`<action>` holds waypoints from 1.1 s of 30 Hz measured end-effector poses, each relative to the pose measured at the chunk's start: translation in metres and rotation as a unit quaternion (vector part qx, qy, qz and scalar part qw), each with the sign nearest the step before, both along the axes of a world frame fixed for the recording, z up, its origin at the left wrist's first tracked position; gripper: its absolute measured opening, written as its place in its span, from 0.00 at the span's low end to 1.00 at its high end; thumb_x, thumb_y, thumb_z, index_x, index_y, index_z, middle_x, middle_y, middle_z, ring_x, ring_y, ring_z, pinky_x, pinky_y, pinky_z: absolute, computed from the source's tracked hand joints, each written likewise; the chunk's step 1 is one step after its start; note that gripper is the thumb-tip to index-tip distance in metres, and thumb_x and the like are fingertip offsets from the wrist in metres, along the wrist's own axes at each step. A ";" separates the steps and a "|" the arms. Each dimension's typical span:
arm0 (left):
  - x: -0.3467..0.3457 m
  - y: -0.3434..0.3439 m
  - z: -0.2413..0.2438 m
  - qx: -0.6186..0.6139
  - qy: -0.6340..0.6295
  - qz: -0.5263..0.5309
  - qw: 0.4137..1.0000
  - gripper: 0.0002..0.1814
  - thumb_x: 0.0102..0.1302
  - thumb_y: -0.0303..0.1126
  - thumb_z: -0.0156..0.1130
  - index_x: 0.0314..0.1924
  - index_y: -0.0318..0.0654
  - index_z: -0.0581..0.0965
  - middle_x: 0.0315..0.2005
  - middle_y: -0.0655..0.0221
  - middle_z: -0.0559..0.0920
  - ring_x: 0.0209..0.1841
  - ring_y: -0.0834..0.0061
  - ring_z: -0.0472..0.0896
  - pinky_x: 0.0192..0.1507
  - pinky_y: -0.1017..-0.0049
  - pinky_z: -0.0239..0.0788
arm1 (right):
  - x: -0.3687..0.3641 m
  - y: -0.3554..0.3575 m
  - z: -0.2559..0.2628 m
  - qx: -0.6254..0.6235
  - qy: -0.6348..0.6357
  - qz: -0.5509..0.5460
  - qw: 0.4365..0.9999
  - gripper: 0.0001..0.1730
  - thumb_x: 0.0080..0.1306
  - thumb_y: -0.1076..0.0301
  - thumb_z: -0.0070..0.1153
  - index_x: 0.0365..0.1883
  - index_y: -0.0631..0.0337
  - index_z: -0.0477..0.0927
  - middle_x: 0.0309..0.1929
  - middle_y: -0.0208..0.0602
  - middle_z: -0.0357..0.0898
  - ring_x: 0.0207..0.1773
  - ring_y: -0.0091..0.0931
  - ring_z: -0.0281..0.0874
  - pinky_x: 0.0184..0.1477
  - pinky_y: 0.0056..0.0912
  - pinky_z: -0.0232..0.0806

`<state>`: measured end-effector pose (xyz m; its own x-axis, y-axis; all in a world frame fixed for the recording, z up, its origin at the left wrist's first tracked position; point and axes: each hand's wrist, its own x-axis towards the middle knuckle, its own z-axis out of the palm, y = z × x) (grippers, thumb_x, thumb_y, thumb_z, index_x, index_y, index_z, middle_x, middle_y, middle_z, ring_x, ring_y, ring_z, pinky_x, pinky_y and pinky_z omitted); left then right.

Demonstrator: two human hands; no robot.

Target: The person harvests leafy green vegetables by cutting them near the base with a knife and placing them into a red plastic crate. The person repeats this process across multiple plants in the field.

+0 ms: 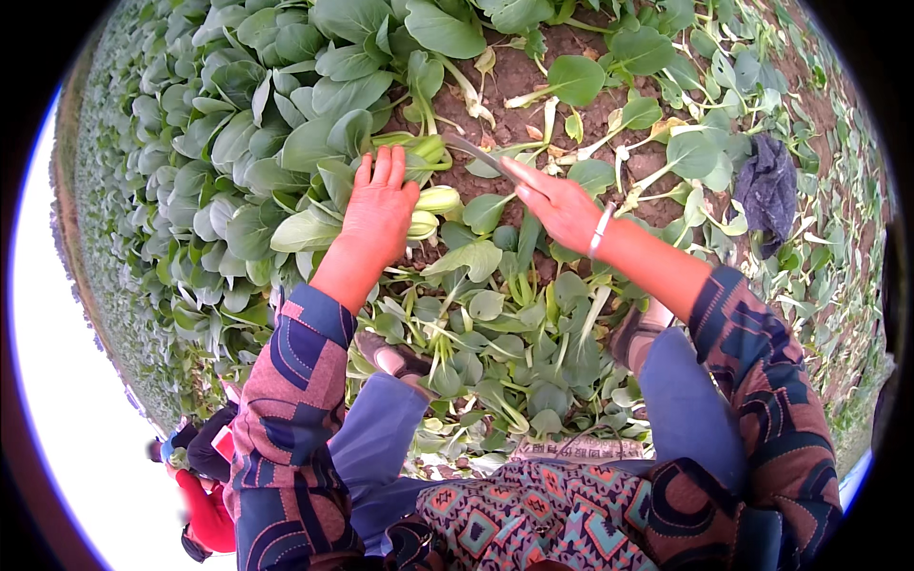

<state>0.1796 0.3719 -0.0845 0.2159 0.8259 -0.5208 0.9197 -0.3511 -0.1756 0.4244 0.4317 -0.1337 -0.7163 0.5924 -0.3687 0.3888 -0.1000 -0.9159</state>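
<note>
My left hand [381,203] lies over the stalks of a leafy green plant, a bok choy [426,152], at the edge of the standing rows; how firmly its fingers hold cannot be told. In my right hand [555,203] is the handle end of a knife [475,151], whose narrow metal blade points at the base of that bok choy. Below my left hand, pale bases of bok choy [437,200] lie side by side. The handle is hidden inside my right fist.
Dense bok choy rows [235,143] fill the left. Loose leaves [575,80] litter the brown soil. A dark cloth [767,189] lies at the right. A printed sack [578,448] is between my legs. Other people, one in red [207,510], are at the lower left.
</note>
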 end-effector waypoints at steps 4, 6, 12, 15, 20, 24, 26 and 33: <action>-0.001 -0.002 0.000 0.001 -0.035 0.036 0.999 0.14 0.40 0.24 0.59 0.33 0.36 0.73 0.62 0.43 0.54 0.65 0.48 0.52 0.66 0.57 0.41 | -0.028 0.005 -0.029 -0.015 0.009 -0.046 0.999 0.23 0.68 0.63 0.41 0.62 0.52 0.63 0.47 0.42 0.69 0.48 0.33 0.66 0.51 0.30 0.60; -0.003 -0.006 -0.003 0.005 -0.028 0.030 0.999 0.17 0.39 0.27 0.62 0.34 0.37 0.74 0.63 0.42 0.53 0.66 0.49 0.51 0.65 0.57 0.40 | -0.035 0.006 -0.038 -0.049 -0.011 -0.055 0.997 0.23 0.68 0.62 0.41 0.62 0.49 0.64 0.46 0.41 0.73 0.44 0.32 0.72 0.48 0.29 0.64; -0.011 -0.012 -0.007 0.025 -0.074 0.039 0.996 0.14 0.40 0.23 0.59 0.32 0.35 0.73 0.62 0.43 0.54 0.65 0.48 0.52 0.65 0.56 0.41 | -0.049 0.005 -0.043 -0.218 -0.049 -0.073 0.972 0.23 0.69 0.61 0.41 0.63 0.41 0.64 0.19 0.28 0.69 0.15 0.17 0.63 0.18 0.23 0.63; -0.015 -0.011 -0.008 0.033 -0.093 0.034 0.995 0.14 0.40 0.23 0.59 0.32 0.35 0.73 0.62 0.44 0.56 0.65 0.49 0.53 0.65 0.57 0.41 | -0.051 0.002 -0.048 -0.227 -0.039 -0.078 0.970 0.23 0.70 0.61 0.39 0.64 0.42 0.62 0.17 0.27 0.66 0.12 0.17 0.61 0.15 0.20 0.59; -0.015 -0.015 -0.013 0.059 -0.103 0.025 0.993 0.15 0.40 0.24 0.59 0.33 0.34 0.73 0.63 0.49 0.57 0.65 0.52 0.53 0.66 0.57 0.40 | -0.056 -0.005 -0.066 -0.239 -0.025 -0.103 0.965 0.23 0.68 0.60 0.41 0.63 0.40 0.64 0.15 0.28 0.66 0.10 0.18 0.60 0.12 0.23 0.57; -0.019 -0.032 -0.021 0.087 -0.087 0.011 0.992 0.17 0.39 0.25 0.59 0.35 0.34 0.72 0.63 0.51 0.58 0.68 0.58 0.50 0.67 0.59 0.39 | -0.059 -0.013 -0.049 -0.229 -0.047 -0.103 0.967 0.23 0.68 0.61 0.42 0.62 0.37 0.64 0.15 0.26 0.63 0.12 0.17 0.57 0.14 0.22 0.57; -0.018 -0.038 -0.027 0.044 -0.029 -0.004 0.999 0.22 0.46 0.29 0.60 0.45 0.36 0.71 0.65 0.54 0.55 0.70 0.62 0.46 0.66 0.61 0.41 | -0.055 -0.018 -0.056 -0.221 -0.054 -0.096 0.969 0.23 0.70 0.60 0.41 0.64 0.38 0.62 0.15 0.26 0.64 0.11 0.17 0.58 0.14 0.21 0.57; -0.011 -0.060 -0.047 0.176 0.098 -0.094 0.975 0.12 0.50 0.27 0.52 0.38 0.37 0.70 0.65 0.55 0.57 0.69 0.66 0.51 0.60 0.65 0.51 | -0.047 -0.021 -0.060 -0.211 -0.044 -0.097 0.972 0.23 0.70 0.61 0.42 0.63 0.37 0.63 0.13 0.23 0.61 0.11 0.16 0.55 0.14 0.21 0.55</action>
<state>0.1683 0.3118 -0.1317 0.3065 0.9159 -0.2592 0.7816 -0.3976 -0.4807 0.3776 0.4111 -0.1942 -0.5611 0.4952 -0.6633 0.4003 -0.5390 -0.7411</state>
